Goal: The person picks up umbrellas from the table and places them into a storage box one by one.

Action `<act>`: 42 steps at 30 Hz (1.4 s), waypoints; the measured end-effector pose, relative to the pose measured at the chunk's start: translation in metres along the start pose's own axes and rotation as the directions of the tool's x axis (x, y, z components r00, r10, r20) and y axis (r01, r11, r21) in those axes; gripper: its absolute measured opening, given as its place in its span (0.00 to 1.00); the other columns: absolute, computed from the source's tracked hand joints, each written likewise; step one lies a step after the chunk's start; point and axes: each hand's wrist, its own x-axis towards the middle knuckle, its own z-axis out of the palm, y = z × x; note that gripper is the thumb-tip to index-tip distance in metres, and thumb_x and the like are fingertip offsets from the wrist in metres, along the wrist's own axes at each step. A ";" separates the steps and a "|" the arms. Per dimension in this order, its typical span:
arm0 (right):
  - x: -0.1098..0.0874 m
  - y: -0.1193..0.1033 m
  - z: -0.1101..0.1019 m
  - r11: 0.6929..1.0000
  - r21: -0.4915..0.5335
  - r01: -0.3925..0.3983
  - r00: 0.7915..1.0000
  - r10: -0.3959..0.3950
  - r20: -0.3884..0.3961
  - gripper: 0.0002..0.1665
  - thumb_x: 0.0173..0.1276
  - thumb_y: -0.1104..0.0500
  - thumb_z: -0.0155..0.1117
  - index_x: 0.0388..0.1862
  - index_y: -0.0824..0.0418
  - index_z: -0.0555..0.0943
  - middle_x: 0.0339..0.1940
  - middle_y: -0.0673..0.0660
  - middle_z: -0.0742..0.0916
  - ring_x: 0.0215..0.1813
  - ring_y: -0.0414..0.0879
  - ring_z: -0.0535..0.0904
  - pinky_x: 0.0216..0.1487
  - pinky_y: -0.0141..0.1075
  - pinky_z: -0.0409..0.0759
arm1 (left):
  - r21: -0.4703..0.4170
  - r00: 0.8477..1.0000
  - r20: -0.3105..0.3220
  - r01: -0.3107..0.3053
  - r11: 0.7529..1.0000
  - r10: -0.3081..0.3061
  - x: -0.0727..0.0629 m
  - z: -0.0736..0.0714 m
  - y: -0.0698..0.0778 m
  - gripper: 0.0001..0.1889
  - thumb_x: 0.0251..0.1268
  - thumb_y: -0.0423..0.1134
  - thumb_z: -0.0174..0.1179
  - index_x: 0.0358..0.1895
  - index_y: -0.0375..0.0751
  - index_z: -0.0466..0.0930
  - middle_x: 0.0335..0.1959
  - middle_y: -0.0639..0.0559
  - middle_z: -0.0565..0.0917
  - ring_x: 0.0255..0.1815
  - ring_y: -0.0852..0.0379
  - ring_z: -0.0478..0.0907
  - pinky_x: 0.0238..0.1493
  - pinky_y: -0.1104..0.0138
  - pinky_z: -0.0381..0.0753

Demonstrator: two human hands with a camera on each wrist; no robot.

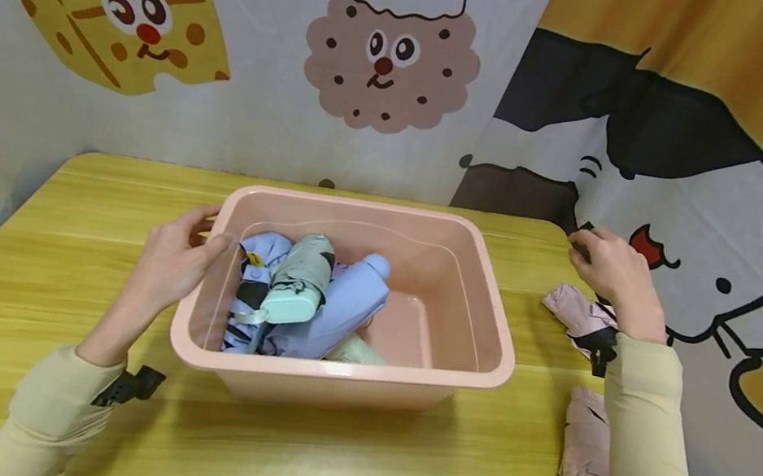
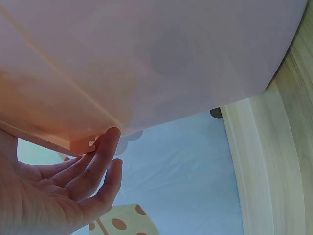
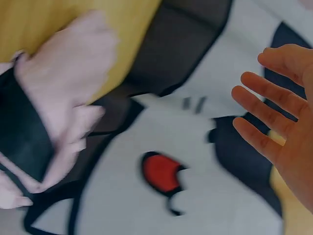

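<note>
A pink plastic tub (image 1: 339, 376) stands on the wooden table with several folded umbrellas inside, heaped toward its left. Among them are a grey-green umbrella (image 1: 307, 264) with a mint handle and a blue umbrella (image 1: 342, 306). At the tub's left rim, my left hand (image 1: 174, 260) holds the edge, thumb over the top and fingers beneath; the left wrist view shows those fingers (image 2: 105, 154) under the lip. My right hand (image 1: 613, 273) hovers over the table's far right, fingers spread and holding nothing. Just below it lies a pale pink folded umbrella (image 1: 567, 307) with a black band.
Nearer me on the right, another pink folded umbrella (image 1: 586, 454) lies partly hidden by my right sleeve (image 1: 647, 442). A printed cloth (image 1: 241, 139) hangs behind the table and down its right side, close to my right hand.
</note>
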 end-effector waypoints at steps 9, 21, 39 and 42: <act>-0.005 0.047 0.039 0.990 0.074 -0.123 0.935 0.091 0.342 0.33 0.68 0.48 0.56 0.66 0.63 0.66 0.64 0.75 0.69 0.62 0.72 0.66 0.59 0.71 0.64 | 0.008 1.000 -0.007 -0.004 1.000 0.004 0.001 0.000 -0.001 0.29 0.72 0.46 0.46 0.69 0.30 0.61 0.60 0.25 0.73 0.53 0.31 0.77 0.47 0.44 0.82; -0.023 0.069 0.077 0.955 0.141 -0.263 0.822 0.145 0.550 0.54 0.58 0.41 0.67 0.74 0.59 0.50 0.67 0.77 0.62 0.61 0.71 0.63 0.58 0.72 0.63 | 0.000 1.000 -0.004 -0.003 1.000 0.003 0.001 0.000 -0.002 0.29 0.72 0.46 0.46 0.69 0.31 0.61 0.60 0.25 0.73 0.54 0.31 0.77 0.47 0.44 0.82; -0.020 0.068 0.078 0.966 0.138 -0.217 0.859 0.122 0.497 0.48 0.57 0.48 0.70 0.71 0.57 0.56 0.60 0.75 0.70 0.53 0.66 0.68 0.51 0.67 0.71 | -0.001 1.000 0.002 0.007 1.000 -0.007 0.001 0.000 -0.002 0.29 0.72 0.46 0.45 0.70 0.31 0.60 0.60 0.26 0.73 0.53 0.31 0.77 0.46 0.44 0.82; -0.020 0.068 0.079 0.968 0.143 -0.204 0.869 0.112 0.481 0.46 0.57 0.50 0.69 0.70 0.57 0.56 0.60 0.74 0.71 0.52 0.65 0.69 0.48 0.65 0.72 | -0.004 1.000 0.006 0.006 1.000 -0.006 0.001 0.000 -0.001 0.29 0.72 0.47 0.45 0.70 0.32 0.60 0.60 0.26 0.73 0.53 0.31 0.77 0.46 0.45 0.82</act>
